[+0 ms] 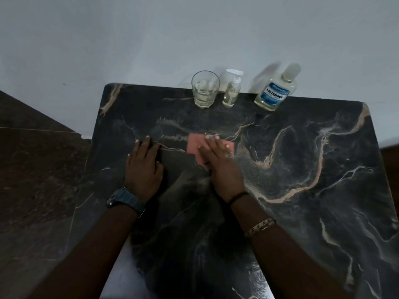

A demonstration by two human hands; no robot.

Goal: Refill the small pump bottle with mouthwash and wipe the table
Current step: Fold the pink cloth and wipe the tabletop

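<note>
Forearms enter from the near edge, closest to the lens, both reaching out over the dark marbled counter [302,190]. Left wrist carries a dark watch [125,200]. Left hand [143,167] lies flat on the bare counter, fingers straight and slightly spread, holding nothing. Just to its right, apart from it, the right hand [220,162] presses down with straight fingers on a pink cloth [195,146]; cloth lies flat on the counter, showing beyond and to the left of the fingers, partly covered by the palm. Right hand slightly blurred. Right wrist has a thin dark band [238,196], and further down the forearm a gold chain bracelet [260,226]. Beyond the hands, along the counter's far edge against the pale wall [129,39], three things stand upright in a row, well apart from the cloth: a drinking glass [205,89] part-filled with pale liquid, beyond the gap between the hands; just beside it the small pump bottle [232,91], pump top on, pale liquid inside; further right the Listerine mouthwash bottle [276,88], capped. Dark tiled floor [32,158] shows left of the left hand.
</note>
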